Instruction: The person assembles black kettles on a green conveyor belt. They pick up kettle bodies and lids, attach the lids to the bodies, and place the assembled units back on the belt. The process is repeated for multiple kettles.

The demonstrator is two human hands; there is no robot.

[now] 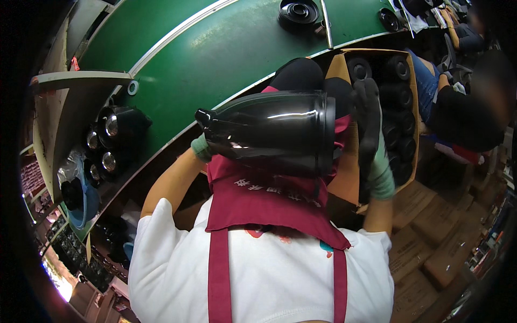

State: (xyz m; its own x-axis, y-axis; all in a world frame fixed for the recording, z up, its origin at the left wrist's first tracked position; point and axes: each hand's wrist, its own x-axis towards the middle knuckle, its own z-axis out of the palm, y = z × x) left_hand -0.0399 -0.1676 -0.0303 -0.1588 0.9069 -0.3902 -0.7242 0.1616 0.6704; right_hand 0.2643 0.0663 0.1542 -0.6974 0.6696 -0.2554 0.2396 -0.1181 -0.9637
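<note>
A glossy black jug-shaped vessel lies on its side above my lap. Its spout-like tip points left and its wide rimmed end faces right. My left hand, in a grey-green glove, is at the spout end; the vessel hides its fingers, but it appears to hold the vessel from beneath. My right hand, in a glove with dark palm and fingers, stands apart from the vessel. Its fingers are stretched out straight, beside the wall of an open cardboard box that holds several round black parts.
A green worktable with a metal edge strip runs ahead of me. Round black parts sit at its far side. Shiny black vessels and a blue basin are at left. Flattened cardboard and a seated person are at right.
</note>
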